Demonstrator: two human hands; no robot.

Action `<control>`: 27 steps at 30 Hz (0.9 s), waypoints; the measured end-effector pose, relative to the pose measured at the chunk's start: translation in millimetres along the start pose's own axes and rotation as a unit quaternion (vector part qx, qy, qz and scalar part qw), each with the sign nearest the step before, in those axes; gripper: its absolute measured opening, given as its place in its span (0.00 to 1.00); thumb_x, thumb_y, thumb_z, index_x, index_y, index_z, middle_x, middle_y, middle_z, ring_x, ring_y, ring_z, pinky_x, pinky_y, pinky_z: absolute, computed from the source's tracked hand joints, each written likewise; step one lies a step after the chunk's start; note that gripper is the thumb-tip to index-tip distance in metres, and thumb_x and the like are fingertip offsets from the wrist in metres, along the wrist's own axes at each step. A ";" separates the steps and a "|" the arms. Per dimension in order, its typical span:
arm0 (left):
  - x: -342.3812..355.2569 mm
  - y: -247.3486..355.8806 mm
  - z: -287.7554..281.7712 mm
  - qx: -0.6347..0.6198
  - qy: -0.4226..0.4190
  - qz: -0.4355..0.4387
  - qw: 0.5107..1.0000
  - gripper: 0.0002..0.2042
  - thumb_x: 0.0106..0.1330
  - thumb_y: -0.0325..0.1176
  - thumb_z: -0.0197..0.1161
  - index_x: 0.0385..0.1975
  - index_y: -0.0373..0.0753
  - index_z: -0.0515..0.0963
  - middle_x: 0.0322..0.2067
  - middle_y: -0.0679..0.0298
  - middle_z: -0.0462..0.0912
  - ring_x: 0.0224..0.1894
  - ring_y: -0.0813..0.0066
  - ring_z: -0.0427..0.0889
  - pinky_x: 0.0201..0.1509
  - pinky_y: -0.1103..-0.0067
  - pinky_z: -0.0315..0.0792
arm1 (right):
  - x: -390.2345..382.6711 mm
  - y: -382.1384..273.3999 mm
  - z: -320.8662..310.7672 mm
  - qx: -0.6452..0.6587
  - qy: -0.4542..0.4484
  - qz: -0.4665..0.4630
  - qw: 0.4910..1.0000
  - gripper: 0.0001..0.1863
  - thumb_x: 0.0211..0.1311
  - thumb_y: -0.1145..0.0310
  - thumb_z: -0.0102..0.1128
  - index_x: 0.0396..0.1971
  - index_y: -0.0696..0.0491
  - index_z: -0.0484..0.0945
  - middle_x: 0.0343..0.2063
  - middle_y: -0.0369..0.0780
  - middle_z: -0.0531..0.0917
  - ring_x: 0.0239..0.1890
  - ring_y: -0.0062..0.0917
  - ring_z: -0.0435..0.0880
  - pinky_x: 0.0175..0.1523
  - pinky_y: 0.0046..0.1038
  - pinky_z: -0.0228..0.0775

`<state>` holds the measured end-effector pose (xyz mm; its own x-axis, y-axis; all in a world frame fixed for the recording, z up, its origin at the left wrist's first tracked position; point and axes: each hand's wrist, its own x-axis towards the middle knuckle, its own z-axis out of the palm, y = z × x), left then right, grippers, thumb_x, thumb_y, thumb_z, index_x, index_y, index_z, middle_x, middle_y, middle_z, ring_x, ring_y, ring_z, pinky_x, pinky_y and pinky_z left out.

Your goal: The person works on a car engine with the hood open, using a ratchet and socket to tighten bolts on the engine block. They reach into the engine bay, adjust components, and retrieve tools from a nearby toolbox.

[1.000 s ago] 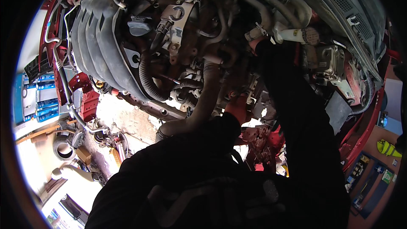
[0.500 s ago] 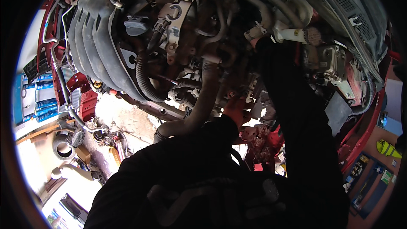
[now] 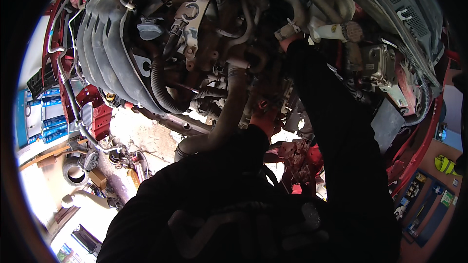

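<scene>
The engine bay (image 3: 422,141) has slid slightly left in my view. Inside its near edge, my left hand (image 3: 263,118) sits beside the thick hose (image 3: 233,97); deeper, my right hand (image 3: 288,43) is at the pale fitting (image 3: 287,30). Opening and grip I can't tell; deep shadow could cause a knuckle-scraping slip.

One left hand (image 3: 263,121) just off the centre and one right hand (image 3: 288,43) at one o'clock, two in all. Two black sleeves (image 3: 336,126). One wide smooth hose (image 3: 234,98) by the centre; one corrugated hose (image 3: 161,90) and one ridged engine cover (image 3: 108,58), both at ten. One cylindrical fitting (image 3: 287,31) at one. One tyre (image 3: 72,163) and one cardboard box (image 3: 98,179), both at eight. One yellow vest (image 3: 443,164) at three. Several blue boxes (image 3: 53,122) at nine, too small to count.
</scene>
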<state>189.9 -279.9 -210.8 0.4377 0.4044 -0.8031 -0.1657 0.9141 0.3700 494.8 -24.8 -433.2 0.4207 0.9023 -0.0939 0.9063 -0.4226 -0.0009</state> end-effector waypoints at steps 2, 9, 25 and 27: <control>-1.1 1.3 -0.4 0.026 -0.001 0.003 1.000 0.08 0.84 0.38 0.62 0.56 0.49 0.73 0.40 0.63 0.89 0.31 0.72 0.83 0.33 0.71 0.78 | 5.0 2.6 7.7 -0.017 0.026 -0.024 0.999 0.23 0.80 0.55 0.54 0.66 0.45 0.86 0.70 0.42 0.85 0.70 0.39 0.84 0.71 0.44 0.78; 0.0 4.2 -2.0 0.010 -0.013 -0.010 1.000 0.10 0.84 0.43 0.65 0.57 0.51 0.77 0.39 0.67 0.89 0.32 0.74 0.84 0.35 0.70 0.82 | 0.7 0.1 -19.4 -0.013 -0.015 -0.079 0.997 0.22 0.81 0.55 0.54 0.65 0.46 0.86 0.69 0.42 0.86 0.69 0.41 0.85 0.69 0.46 0.80; 2.0 9.6 -6.3 0.022 -0.028 -0.007 0.999 0.13 0.86 0.47 0.64 0.59 0.52 0.73 0.38 0.64 0.88 0.28 0.74 0.82 0.36 0.69 0.82 | -37.8 -17.2 -118.8 -0.198 -0.200 -0.121 0.952 0.22 0.81 0.56 0.53 0.65 0.47 0.86 0.68 0.42 0.86 0.65 0.42 0.88 0.66 0.49 0.82; 3.7 7.9 -9.0 0.025 -0.034 -0.009 0.999 0.13 0.86 0.48 0.64 0.58 0.51 0.74 0.38 0.64 0.88 0.29 0.74 0.83 0.37 0.71 0.81 | -44.4 -18.7 -136.2 -0.186 -0.212 -0.107 0.954 0.24 0.83 0.55 0.51 0.67 0.48 0.84 0.69 0.42 0.85 0.65 0.43 0.87 0.66 0.49 0.81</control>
<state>182.2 -271.0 -215.1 0.4998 0.3838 -0.7765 -0.1139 0.9178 0.3804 464.8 -45.4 -293.4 0.2426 0.8158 -0.5250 0.9543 -0.1032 0.2806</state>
